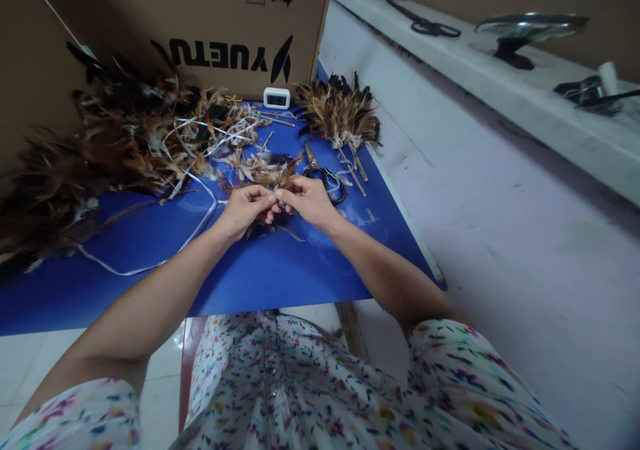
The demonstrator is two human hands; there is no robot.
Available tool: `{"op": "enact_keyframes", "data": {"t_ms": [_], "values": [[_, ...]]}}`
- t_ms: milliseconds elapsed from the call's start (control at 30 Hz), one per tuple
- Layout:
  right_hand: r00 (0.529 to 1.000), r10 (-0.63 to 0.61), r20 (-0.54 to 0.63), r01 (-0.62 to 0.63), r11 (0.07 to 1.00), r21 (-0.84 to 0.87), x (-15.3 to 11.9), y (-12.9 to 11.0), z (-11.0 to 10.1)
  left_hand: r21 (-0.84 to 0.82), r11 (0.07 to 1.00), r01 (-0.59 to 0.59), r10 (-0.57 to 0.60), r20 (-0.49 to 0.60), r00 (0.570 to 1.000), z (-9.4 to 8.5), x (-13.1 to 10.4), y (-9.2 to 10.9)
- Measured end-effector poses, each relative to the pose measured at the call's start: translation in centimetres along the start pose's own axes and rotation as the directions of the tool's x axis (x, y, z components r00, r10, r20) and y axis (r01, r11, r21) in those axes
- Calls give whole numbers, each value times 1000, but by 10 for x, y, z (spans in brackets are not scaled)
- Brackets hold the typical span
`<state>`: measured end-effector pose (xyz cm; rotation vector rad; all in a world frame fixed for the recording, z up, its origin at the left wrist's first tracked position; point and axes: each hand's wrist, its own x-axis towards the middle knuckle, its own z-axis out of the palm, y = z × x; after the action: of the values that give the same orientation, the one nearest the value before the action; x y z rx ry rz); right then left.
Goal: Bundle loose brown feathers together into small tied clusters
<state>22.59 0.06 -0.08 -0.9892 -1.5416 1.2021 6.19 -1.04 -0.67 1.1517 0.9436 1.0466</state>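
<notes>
My left hand (250, 209) and my right hand (307, 201) meet fingertip to fingertip above the blue table (280, 270). Both are closed in a pinch on brown feathers (287, 173), whose tips stick out beyond and below my fingers. What lies right between the fingertips is hidden. Just past my right hand lies a pair of scissors (327, 182) with black handles, blades pointing away. A white ribbon (197, 227) runs across the table from the left towards my left wrist.
A large heap of brown and black feathers (120, 137) covers the left and back. Feather bundles on sticks (343, 113) lie at the back right, beside a small white digital clock (277, 98). A cardboard box (210, 23) stands behind; a ledge (450, 50) with a mirror (530, 27) runs right.
</notes>
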Motion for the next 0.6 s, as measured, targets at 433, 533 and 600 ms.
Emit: {"op": "enact_keyframes", "data": {"t_ms": [433,533,600], "values": [[1000,-18,-3,18,1000,-15,1,0,0,28,1000,1,-1,21,1000,-1,0,-1],[1000,-14,-3,14,1000,-7,1,1,0,29,1000,-7,7,28,1000,-1,0,-1],[1000,-18,-2,18,1000,-3,1,1,0,20,1000,-4,4,29,1000,-1,0,-1]]}}
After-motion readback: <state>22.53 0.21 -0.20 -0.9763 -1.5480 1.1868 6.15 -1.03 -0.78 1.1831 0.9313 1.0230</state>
